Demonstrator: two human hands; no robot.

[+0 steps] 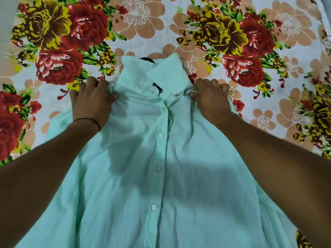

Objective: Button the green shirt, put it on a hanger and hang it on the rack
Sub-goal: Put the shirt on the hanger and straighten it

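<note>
The pale green cotton shirt (161, 167) lay buttoned on the floral bedsheet (268, 24). The left hand (91, 102) and right hand (210, 97) pinched its shoulders; a hanger seemed needed next.

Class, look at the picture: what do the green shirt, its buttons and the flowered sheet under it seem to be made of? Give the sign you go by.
Green shirt: thin, matte woven cloth, likely cotton or a blend; it creases softly.
Buttons: probably plastic; small, white, slightly glossy.
Flowered sheet: printed fabric, matte; the fibre cannot be told.
</note>
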